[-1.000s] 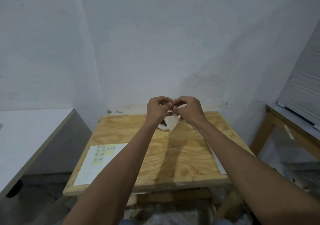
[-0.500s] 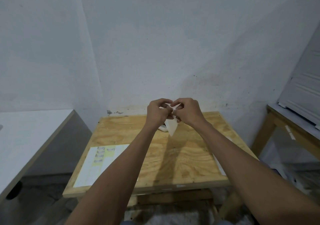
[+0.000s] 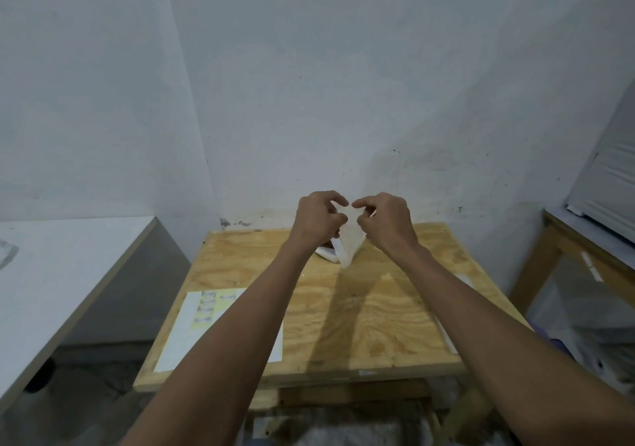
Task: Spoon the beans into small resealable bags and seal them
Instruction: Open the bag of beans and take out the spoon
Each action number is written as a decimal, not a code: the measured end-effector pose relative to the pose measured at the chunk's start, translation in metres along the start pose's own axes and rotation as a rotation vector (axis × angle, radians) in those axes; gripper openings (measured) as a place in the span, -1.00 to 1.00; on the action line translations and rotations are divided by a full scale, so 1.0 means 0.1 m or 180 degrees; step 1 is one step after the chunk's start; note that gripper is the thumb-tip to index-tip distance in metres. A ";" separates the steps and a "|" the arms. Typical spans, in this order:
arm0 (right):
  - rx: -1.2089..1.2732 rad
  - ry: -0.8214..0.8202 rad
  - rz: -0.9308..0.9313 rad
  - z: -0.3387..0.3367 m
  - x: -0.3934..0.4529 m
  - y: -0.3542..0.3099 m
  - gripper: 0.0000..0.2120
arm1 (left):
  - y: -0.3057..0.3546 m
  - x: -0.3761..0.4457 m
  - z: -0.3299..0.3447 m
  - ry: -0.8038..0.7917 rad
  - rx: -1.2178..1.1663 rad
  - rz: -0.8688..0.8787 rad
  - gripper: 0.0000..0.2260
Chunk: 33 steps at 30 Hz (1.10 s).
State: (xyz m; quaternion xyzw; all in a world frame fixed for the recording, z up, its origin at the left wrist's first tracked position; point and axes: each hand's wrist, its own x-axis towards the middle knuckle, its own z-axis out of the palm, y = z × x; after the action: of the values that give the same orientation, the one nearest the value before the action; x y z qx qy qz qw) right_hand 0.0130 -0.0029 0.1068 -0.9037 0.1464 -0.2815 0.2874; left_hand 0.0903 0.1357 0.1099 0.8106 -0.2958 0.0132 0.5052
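Two bare hands, the left hand (image 3: 318,220) and the right hand (image 3: 386,224), hold one small see-through plastic bag (image 3: 348,244) above one light wooden table (image 3: 378,325). One white paper sheet (image 3: 192,328) lies on that table.

Before me stands a plywood table (image 3: 378,315) set against a pale, scuffed wall (image 3: 343,84), which meets a second wall (image 3: 86,84) in a corner to my left. A white-topped counter (image 3: 62,273) lies on my left; a wooden-framed bench (image 3: 563,249) stands on my right. A printed sheet (image 3: 192,328) rests on the table's near left part. Grey floor (image 3: 86,408) shows below.
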 end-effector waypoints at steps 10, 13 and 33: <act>0.0694 -0.0073 -0.0196 -0.07 0.06 -0.02 -0.62 | -0.10 -0.08 -0.14 -0.0115 0.0198 0.1000 -0.59; 0.0943 -0.0114 -0.0132 -0.08 0.09 -0.06 -0.64 | -0.11 -0.09 -0.16 -0.0239 0.0434 0.1161 -0.38; 0.2228 -0.0561 0.0412 0.03 0.06 -0.02 -0.76 | -0.46 -0.22 -0.02 0.0301 0.0485 0.0975 0.00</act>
State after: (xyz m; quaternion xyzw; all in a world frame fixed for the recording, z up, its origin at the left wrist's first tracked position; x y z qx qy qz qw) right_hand 0.0196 -0.0021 0.1082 -0.7602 0.0728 -0.2169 0.6080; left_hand 0.0959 0.1620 0.0664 0.7905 -0.3899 0.1504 0.4477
